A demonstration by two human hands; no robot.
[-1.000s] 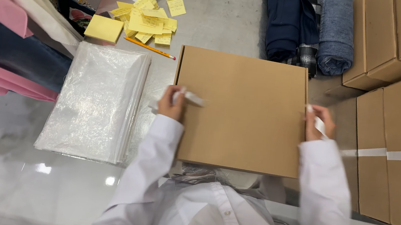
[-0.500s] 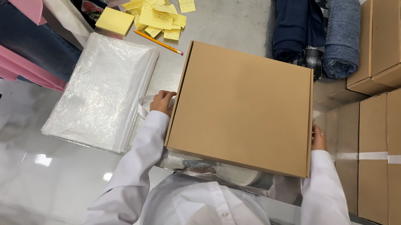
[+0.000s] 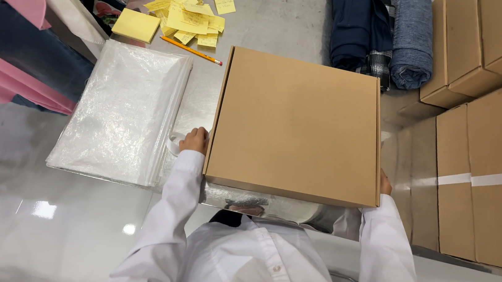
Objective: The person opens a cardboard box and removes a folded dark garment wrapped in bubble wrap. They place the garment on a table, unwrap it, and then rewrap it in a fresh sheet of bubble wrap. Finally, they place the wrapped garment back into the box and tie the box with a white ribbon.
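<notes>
A flat square brown cardboard box (image 3: 297, 124) is lifted off the steel table (image 3: 276, 19), its closed top facing me. My left hand (image 3: 194, 140) grips the box's left side near the front corner, with a white strip under the fingers. My right hand (image 3: 384, 185) holds the right side at the front corner, mostly hidden behind the box. Both arms wear white sleeves.
A stack of clear plastic bags (image 3: 123, 112) lies left of the box. Yellow sticky notes (image 3: 186, 17) and a pencil (image 3: 191, 50) sit behind them. Folded dark and blue jeans (image 3: 380, 33) lie at the back. Taped cardboard boxes (image 3: 485, 159) stand right. Hanging clothes (image 3: 5, 53) fill the left.
The box has been lifted from the table toward me. My hands slid from its top to its side edges.
</notes>
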